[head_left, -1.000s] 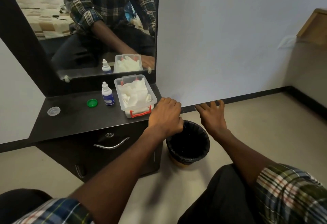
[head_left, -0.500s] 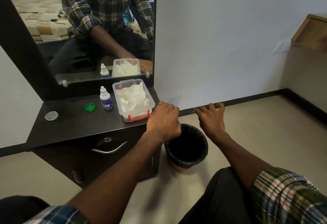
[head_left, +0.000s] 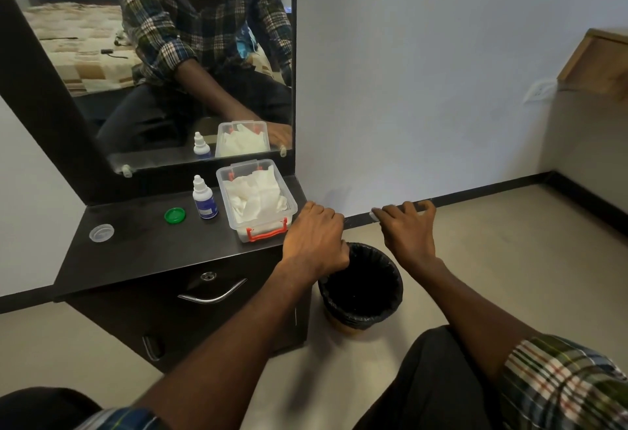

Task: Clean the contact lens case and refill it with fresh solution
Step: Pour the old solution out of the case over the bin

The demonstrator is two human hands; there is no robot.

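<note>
Sitting uncapped: green cap, clear cap; left grip curled, contents unseen; right grip unclear.

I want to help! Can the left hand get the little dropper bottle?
Probably yes. The left hand sits at the vanity's edge, and only the tissue box stands between it and the dropper bottle; it could reach around.

A small white dropper bottle of solution with a dark blue label stands upright and capped on the dark dresser top, just left of a clear tissue box. A round green screw cap lies flat near the bottle, to its left. Well apart, toward the left edge, a round clear plastic cap also lies flat on the top.
</note>
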